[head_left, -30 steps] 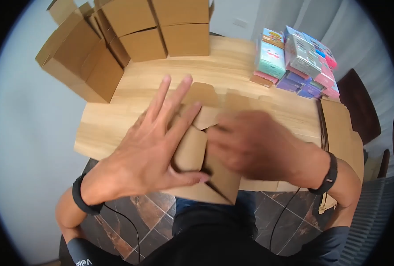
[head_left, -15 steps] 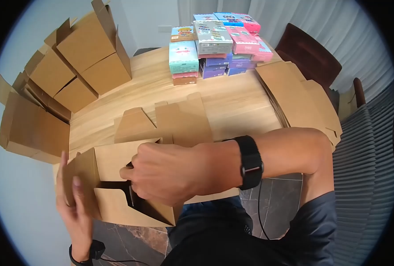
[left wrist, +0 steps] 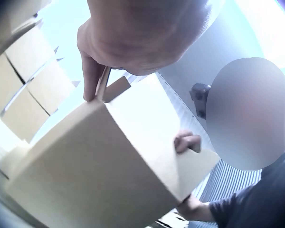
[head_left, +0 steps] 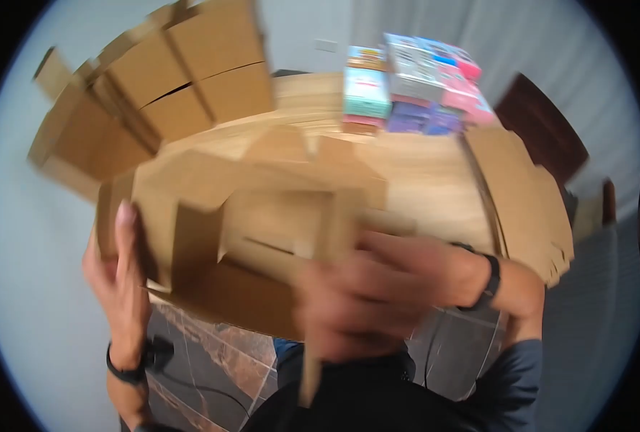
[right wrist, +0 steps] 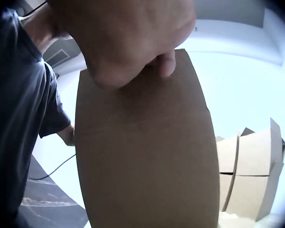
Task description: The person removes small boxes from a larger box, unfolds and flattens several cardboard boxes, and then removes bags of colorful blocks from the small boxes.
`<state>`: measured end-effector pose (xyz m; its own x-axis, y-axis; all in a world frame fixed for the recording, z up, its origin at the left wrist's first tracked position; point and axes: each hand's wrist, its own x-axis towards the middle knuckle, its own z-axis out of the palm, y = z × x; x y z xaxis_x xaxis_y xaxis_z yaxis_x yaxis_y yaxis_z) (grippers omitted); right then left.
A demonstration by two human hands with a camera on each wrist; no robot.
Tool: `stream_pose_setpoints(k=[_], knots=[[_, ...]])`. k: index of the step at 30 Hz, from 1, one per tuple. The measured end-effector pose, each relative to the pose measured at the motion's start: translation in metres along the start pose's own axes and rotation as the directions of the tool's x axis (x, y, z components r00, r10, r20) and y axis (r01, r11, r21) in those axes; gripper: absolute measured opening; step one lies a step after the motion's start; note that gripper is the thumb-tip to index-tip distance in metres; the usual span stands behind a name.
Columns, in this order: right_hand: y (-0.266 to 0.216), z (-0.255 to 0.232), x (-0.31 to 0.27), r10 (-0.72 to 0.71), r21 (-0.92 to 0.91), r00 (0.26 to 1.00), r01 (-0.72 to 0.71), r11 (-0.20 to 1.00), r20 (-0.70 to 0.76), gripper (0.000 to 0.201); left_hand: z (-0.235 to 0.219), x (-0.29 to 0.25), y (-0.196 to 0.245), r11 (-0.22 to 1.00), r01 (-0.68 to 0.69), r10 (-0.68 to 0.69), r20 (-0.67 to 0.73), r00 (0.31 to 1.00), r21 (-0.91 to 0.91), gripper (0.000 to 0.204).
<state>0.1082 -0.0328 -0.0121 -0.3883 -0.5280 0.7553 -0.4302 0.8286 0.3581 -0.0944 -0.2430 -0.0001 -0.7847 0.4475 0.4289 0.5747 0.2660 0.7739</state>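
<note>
A brown cardboard box (head_left: 190,169) is held up over the near table edge, its open side toward the head camera and its inside walls and a slit in the bottom showing. My left hand (head_left: 120,270) grips a flap at its left end, thumb on the inner face; the left wrist view has this hand (left wrist: 137,42) at the box's top edge. Blurred at the right end, my right hand (head_left: 370,291) holds another flap. In the right wrist view that hand (right wrist: 128,52) curls over the top edge of the cardboard.
Assembled cardboard boxes (head_left: 230,79) stand stacked at the back left of the table. Colourful small boxes (head_left: 413,79) are piled at the back. Flat cardboard sheets (head_left: 521,205) lie stacked on the right, and another flat piece (head_left: 349,155) lies behind the held box. A dark chair (head_left: 543,129) stands beyond.
The box has tipped so its open side faces up toward me. My left hand moved from the folded bottom flaps to the left end; my right hand moved from those flaps to the right end.
</note>
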Motion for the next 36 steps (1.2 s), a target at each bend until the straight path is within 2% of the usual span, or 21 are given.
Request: stream_pose_setpoints(k=[3,5,7,9,10,12,14,16,18,20,22,24,25,26,28,30,31,32,33,35,36], knots=[[-0.020,-0.019,-0.009,0.224,-0.247,0.974,-0.206,0.947,0.047,0.012,-0.002,0.007,0.001,0.982,0.140,-0.135,0.050,0.990,-0.126,0.044],[-0.035,-0.037,-0.018,0.247,-0.206,0.954,-0.211,0.956,0.168,0.014,0.004,0.000,-0.003,0.980,0.082,-0.072,0.064,0.995,-0.184,0.042],[-0.035,-0.052,-0.012,0.278,-0.173,0.913,-0.235,0.956,0.299,0.016,0.000,-0.001,0.007,0.936,0.251,-0.193,0.236,0.952,-0.247,0.038],[-0.039,-0.073,0.010,0.622,-0.180,0.633,-0.619,0.764,0.461,0.020,0.003,-0.008,0.012,0.917,0.262,-0.185,0.262,0.947,-0.301,0.037],[-0.037,-0.077,0.024,0.673,-0.377,0.535,-0.563,0.735,0.512,0.035,0.000,-0.007,0.023,0.973,0.133,-0.041,0.424,0.905,-0.188,0.036],[-0.025,-0.068,0.041,0.731,-0.556,0.417,-0.475,0.682,0.540,0.051,-0.006,-0.003,0.051,0.990,-0.061,0.136,0.728,0.672,-0.129,0.042],[-0.006,-0.058,0.045,0.616,-0.604,0.536,-0.228,0.764,0.577,0.060,-0.005,-0.008,0.032,0.869,-0.386,0.457,0.803,0.382,-0.311,0.064],[-0.023,-0.069,0.025,0.575,-0.492,0.455,-0.297,0.818,0.680,0.067,-0.013,-0.022,0.033,0.874,-0.378,0.397,0.898,0.189,-0.306,0.075],[-0.045,-0.083,0.012,0.217,-0.006,0.288,-0.590,0.808,0.933,0.058,-0.018,-0.044,0.018,0.901,-0.331,0.317,0.946,0.068,-0.279,0.075],[-0.069,-0.081,-0.011,0.231,0.068,0.331,-0.690,0.720,0.915,0.065,-0.017,-0.070,-0.002,0.927,-0.287,0.232,0.970,-0.073,-0.243,0.075],[-0.087,-0.076,-0.037,0.273,0.139,0.375,-0.776,0.615,0.886,0.073,-0.012,-0.094,-0.026,0.795,-0.579,0.161,0.983,-0.083,-0.179,0.075],[-0.100,-0.073,-0.060,0.634,-0.107,0.262,-0.869,0.483,0.728,0.080,-0.005,-0.112,-0.038,0.814,-0.560,0.145,0.987,-0.063,-0.155,0.074],[-0.114,-0.067,-0.070,0.833,-0.334,0.114,-0.880,0.337,0.542,0.083,-0.003,-0.121,-0.045,0.819,-0.556,0.167,0.986,-0.011,-0.145,0.074],[-0.128,-0.063,-0.083,0.833,-0.335,0.105,-0.882,0.330,0.544,0.083,-0.002,-0.127,-0.049,0.827,-0.547,0.185,0.982,0.042,-0.132,0.074],[-0.149,-0.057,-0.111,0.879,-0.217,-0.248,-0.961,-0.171,0.407,0.075,-0.001,-0.130,-0.053,0.842,-0.529,0.165,0.984,0.069,-0.104,0.072],[-0.162,-0.052,-0.119,0.849,-0.081,-0.335,-0.940,-0.332,0.409,0.075,0.000,-0.133,-0.059,0.857,-0.511,0.138,0.986,0.097,-0.070,0.069],[-0.167,-0.049,-0.119,0.804,0.054,-0.421,-0.873,-0.485,0.420,0.077,-0.003,-0.133,-0.069,0.939,-0.303,0.203,0.973,0.112,-0.161,0.079],[-0.169,-0.047,-0.118,0.801,0.057,-0.426,-0.869,-0.492,0.420,0.077,-0.008,-0.131,-0.074,0.966,-0.077,0.257,0.957,0.137,-0.248,0.091],[-0.172,-0.044,-0.116,0.838,0.360,-0.392,-0.772,-0.524,0.380,0.078,-0.013,-0.130,-0.075,0.968,-0.074,0.249,0.960,0.129,-0.241,0.091],[-0.169,-0.053,-0.117,0.860,0.630,-0.292,-0.589,-0.506,0.418,0.081,-0.026,-0.129,-0.074,0.944,0.064,0.253,0.832,0.493,-0.324,0.132],[-0.163,-0.061,-0.114,0.853,0.627,-0.298,-0.581,-0.519,0.429,0.081,-0.035,-0.117,-0.078,0.928,0.091,0.264,0.812,0.520,-0.360,0.153]])
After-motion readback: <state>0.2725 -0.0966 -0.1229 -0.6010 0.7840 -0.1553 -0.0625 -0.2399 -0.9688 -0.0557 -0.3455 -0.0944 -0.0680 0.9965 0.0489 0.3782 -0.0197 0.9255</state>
